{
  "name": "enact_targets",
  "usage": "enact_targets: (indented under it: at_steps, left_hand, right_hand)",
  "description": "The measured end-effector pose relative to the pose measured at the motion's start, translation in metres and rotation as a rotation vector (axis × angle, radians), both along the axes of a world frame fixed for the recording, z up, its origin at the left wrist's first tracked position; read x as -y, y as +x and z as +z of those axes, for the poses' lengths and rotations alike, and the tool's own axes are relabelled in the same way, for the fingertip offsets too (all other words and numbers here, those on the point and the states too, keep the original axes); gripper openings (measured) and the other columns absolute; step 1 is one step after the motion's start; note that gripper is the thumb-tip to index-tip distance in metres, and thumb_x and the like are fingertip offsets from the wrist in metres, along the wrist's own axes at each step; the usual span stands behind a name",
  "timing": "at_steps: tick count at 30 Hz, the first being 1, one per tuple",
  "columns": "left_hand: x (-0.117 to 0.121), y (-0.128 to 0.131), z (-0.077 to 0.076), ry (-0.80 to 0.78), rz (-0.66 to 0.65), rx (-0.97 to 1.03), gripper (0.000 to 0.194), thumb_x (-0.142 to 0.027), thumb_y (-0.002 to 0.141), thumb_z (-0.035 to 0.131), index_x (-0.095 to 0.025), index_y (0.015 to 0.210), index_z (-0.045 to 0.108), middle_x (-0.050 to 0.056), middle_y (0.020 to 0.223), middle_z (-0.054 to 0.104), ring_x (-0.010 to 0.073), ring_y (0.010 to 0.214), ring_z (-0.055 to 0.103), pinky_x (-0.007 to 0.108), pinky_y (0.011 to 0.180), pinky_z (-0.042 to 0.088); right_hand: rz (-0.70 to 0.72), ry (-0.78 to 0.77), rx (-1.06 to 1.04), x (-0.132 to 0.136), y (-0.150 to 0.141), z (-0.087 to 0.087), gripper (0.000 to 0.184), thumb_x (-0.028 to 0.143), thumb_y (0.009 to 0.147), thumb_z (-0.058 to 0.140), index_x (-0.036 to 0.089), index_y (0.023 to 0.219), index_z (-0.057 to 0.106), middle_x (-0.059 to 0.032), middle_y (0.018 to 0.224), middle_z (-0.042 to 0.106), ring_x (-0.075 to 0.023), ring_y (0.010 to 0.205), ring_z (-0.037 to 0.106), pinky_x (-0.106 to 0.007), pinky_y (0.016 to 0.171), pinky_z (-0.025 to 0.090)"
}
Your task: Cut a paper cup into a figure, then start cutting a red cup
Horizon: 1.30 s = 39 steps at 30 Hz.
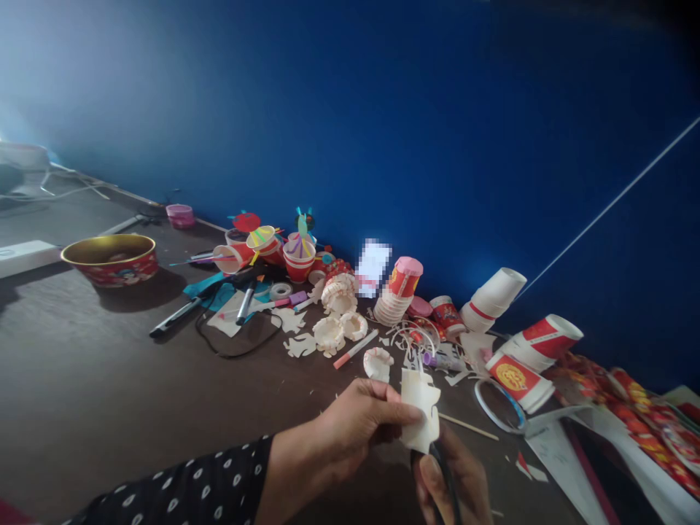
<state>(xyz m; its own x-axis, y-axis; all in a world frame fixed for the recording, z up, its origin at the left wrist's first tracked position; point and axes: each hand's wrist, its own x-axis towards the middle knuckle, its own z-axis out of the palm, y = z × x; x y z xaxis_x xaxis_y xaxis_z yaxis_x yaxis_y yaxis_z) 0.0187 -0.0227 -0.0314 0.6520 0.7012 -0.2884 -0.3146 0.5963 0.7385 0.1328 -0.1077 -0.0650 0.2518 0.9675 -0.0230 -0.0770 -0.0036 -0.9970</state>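
My left hand (353, 419) pinches a cream-white piece of paper (418, 390) between thumb and fingers, its right edge cut into uneven notches. Below the paper, my right hand (470, 481) is closed around the black handle of scissors (447, 474); their blades are mostly hidden behind the paper. Just beyond the paper lies a round white piece with a ruffled edge (377, 362). Similar ruffled pieces (329, 334) and ragged paper scraps (300, 345) lie farther left, near an orange-and-white marker (355, 350).
A red bowl with a gold inside (123, 273) stands at left. Paper cups (299, 266) with coloured figures, stacked white cups (495, 299) and red-and-white cups (517, 375) line the blue wall. A tape roll (500, 405) and thin stick (469, 426) lie right; a black cord (219, 350) loops left.
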Motion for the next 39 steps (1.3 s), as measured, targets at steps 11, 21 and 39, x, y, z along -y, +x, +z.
enact_targets:
  at_steps: [11,21,39]
  left_hand:
    - [-0.006,-0.004,0.007,-0.020,0.036,0.013,0.026,-0.017,0.047,0.074,-0.014,0.055,0.049,0.000,0.054,0.057,0.0088,0.049,0.051,0.022,0.053,0.037]
    - [-0.022,-0.010,0.008,0.161,0.123,-0.019,0.020,-0.017,0.052,0.070,-0.014,0.061,0.052,-0.002,0.059,0.058,0.0072,0.053,0.049,0.020,0.055,0.032]
    - [-0.015,-0.007,0.010,0.101,0.067,-0.017,0.020,-0.017,0.047,0.072,-0.011,0.052,0.053,0.000,0.053,0.056,0.0070,0.050,0.046,0.021,0.053,0.032]
  right_hand:
    - [0.026,0.061,0.035,-0.006,0.011,-0.003,0.038,0.054,0.067,0.063,0.018,0.078,0.054,0.0082,0.041,0.043,-0.0024,0.029,0.029,-0.014,0.030,0.024]
    - [0.030,0.100,-0.055,-0.012,0.011,0.001,0.041,0.053,0.064,0.066,0.018,0.082,0.057,0.0062,0.044,0.047,-0.0050,0.034,0.034,-0.015,0.033,0.025]
    - [0.057,0.128,-0.025,-0.011,0.014,0.003,0.042,0.054,0.064,0.066,0.018,0.084,0.056,0.0053,0.048,0.048,-0.0063,0.037,0.035,-0.016,0.034,0.027]
